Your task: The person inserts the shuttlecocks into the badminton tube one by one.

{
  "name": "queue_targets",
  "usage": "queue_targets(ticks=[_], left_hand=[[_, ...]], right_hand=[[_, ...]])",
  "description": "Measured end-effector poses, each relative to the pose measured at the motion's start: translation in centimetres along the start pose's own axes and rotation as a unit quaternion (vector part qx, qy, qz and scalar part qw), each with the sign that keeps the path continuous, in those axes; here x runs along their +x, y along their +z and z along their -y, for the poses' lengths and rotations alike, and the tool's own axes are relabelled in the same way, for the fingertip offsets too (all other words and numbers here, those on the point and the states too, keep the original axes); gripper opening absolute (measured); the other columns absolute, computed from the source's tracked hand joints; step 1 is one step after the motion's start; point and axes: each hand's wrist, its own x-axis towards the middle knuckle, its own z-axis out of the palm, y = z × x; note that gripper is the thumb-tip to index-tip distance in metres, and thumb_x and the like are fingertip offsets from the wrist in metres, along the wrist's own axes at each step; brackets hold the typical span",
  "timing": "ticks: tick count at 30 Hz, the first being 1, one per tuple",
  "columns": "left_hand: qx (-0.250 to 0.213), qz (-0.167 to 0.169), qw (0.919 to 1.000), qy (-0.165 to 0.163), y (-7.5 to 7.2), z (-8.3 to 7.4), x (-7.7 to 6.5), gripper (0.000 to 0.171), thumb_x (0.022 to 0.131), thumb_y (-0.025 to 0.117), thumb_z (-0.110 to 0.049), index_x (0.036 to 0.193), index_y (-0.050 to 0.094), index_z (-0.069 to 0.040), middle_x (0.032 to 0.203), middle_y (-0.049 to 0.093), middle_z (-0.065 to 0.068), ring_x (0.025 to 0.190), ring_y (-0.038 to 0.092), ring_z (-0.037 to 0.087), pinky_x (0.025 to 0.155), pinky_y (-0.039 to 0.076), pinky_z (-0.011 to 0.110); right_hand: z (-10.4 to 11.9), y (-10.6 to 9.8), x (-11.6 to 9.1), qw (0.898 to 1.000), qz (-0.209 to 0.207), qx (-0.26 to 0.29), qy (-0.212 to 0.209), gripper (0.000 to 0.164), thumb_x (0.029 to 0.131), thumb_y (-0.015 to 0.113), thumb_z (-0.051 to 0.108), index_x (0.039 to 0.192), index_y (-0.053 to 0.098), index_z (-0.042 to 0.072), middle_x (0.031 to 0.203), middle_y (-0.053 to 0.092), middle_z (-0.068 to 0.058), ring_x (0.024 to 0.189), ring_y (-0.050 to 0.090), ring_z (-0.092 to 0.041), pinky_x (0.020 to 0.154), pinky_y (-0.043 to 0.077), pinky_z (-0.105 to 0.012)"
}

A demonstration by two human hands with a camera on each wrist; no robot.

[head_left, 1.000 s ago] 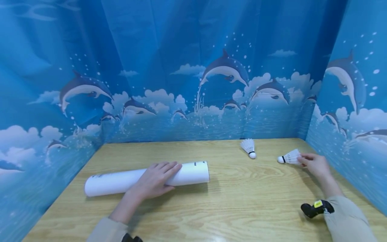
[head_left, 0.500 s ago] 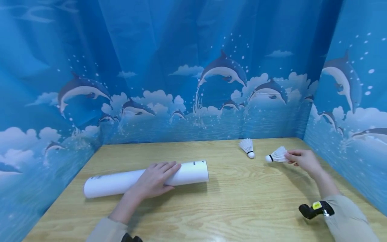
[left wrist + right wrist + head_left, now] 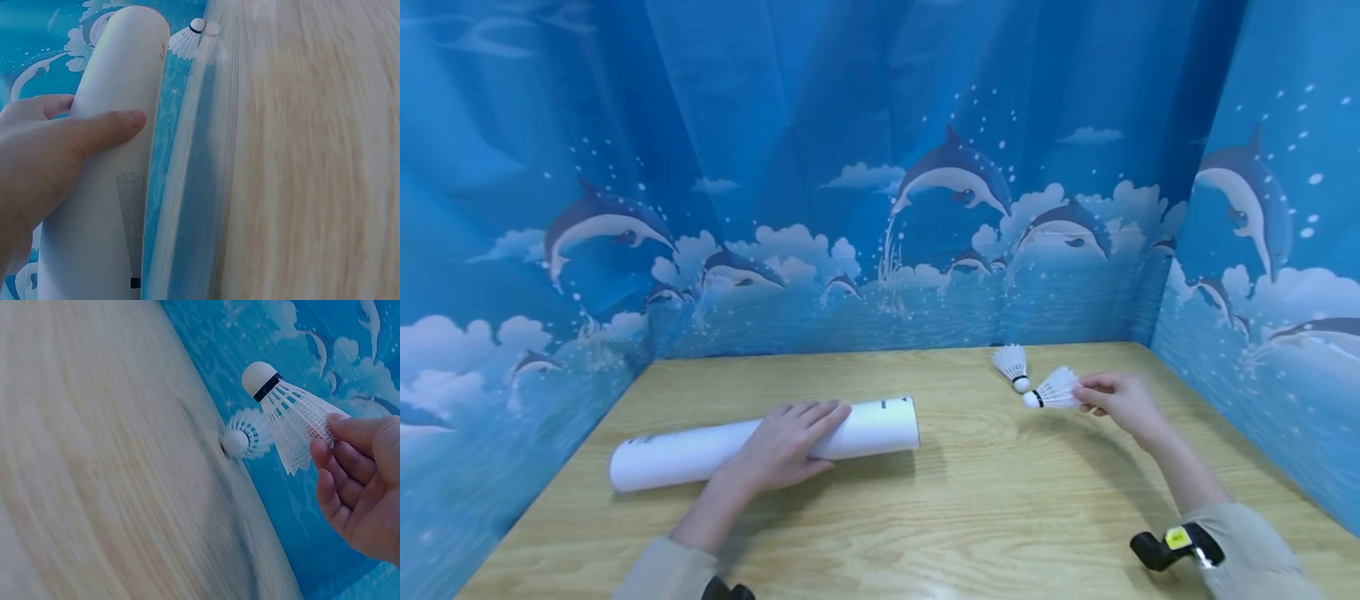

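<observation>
A white shuttlecock (image 3: 1056, 389) with a black band hangs above the table, its skirt edge pinched between thumb and fingers of my right hand (image 3: 1118, 404); the right wrist view shows this shuttlecock (image 3: 294, 419) clear of the tabletop, cork pointing away from the hand. Behind it, a second shuttlecock (image 3: 1011, 367) lies on the table near the back edge. On the left, my left hand (image 3: 786, 446) grips a long white tube (image 3: 880, 429) lying on its side, fingers over the top. In the left wrist view the thumb curls round the tube (image 3: 112, 187), which bears a printed shuttlecock picture.
The wooden table (image 3: 985, 517) meets a blue dolphin-printed curtain (image 3: 820, 200) at the back and on both sides. A black wrist camera (image 3: 1176, 543) is strapped at the right sleeve.
My right hand has lifted the shuttlecock and carried it left, close to the shuttlecock on the table. The left hand and the tube have stayed in place.
</observation>
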Motion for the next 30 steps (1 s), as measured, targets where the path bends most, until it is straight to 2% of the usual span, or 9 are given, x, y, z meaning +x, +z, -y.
queue_targets(ticks=[8, 12, 18, 24, 30], left_hand=[[-0.004, 0.001, 1.0, -0.002, -0.1, -0.1, 0.2, 0.082, 0.069, 0.079, -0.04, 0.137, 0.045, -0.01, 0.128, 0.055, 0.011, 0.108, 0.056, 0.028, 0.084, 0.05, 0.045], [-0.009, 0.002, 1.0, -0.002, -0.2, -0.2, 0.3, 0.081, 0.069, 0.08, -0.04, 0.137, 0.046, -0.01, 0.127, 0.055, 0.012, 0.108, 0.056, 0.028, 0.084, 0.05, 0.046], [-0.008, 0.007, 0.9999, -0.002, 0.0, -0.2, 0.3, 0.082, 0.069, 0.079, -0.041, 0.137, 0.045, -0.01, 0.127, 0.055, 0.012, 0.109, 0.055, 0.028, 0.085, 0.05, 0.046], [-0.004, 0.01, 0.9999, -0.003, 0.1, -0.4, 0.4, 0.081, 0.069, 0.079, -0.041, 0.137, 0.045, -0.011, 0.127, 0.055, 0.01, 0.109, 0.055, 0.028, 0.084, 0.05, 0.045], [-0.006, 0.007, 0.9999, -0.003, 0.1, -0.4, 0.5, 0.081, 0.069, 0.079, -0.04, 0.137, 0.045, -0.01, 0.127, 0.055, 0.01, 0.109, 0.055, 0.028, 0.085, 0.05, 0.045]], right_hand=[[2.3, 2.1, -0.9, 1.0, 0.018, 0.017, -0.002, 0.036, 0.09, 0.06, 0.014, 0.11, 0.056, -0.017, 0.08, 0.066, -0.009, 0.069, 0.059, -0.009, 0.063, 0.053, -0.03], [3.4, 3.1, -1.3, 0.999, 0.027, 0.032, -0.003, 0.034, 0.091, 0.059, 0.012, 0.11, 0.057, -0.016, 0.083, 0.066, -0.01, 0.07, 0.06, -0.008, 0.065, 0.053, -0.031], [5.2, 4.7, -1.7, 0.998, 0.029, 0.062, -0.003, 0.034, 0.09, 0.06, 0.011, 0.11, 0.057, -0.016, 0.083, 0.067, -0.01, 0.069, 0.061, -0.008, 0.064, 0.052, -0.027], [6.2, 6.4, -1.7, 0.995, 0.032, 0.099, 0.003, 0.032, 0.089, 0.061, 0.009, 0.108, 0.057, -0.016, 0.08, 0.067, -0.008, 0.068, 0.061, -0.009, 0.064, 0.053, -0.028], [7.2, 8.0, -1.8, 0.992, 0.059, 0.116, -0.007, 0.027, 0.088, 0.062, 0.008, 0.103, 0.059, -0.014, 0.076, 0.066, -0.008, 0.068, 0.061, -0.011, 0.065, 0.054, -0.033]])
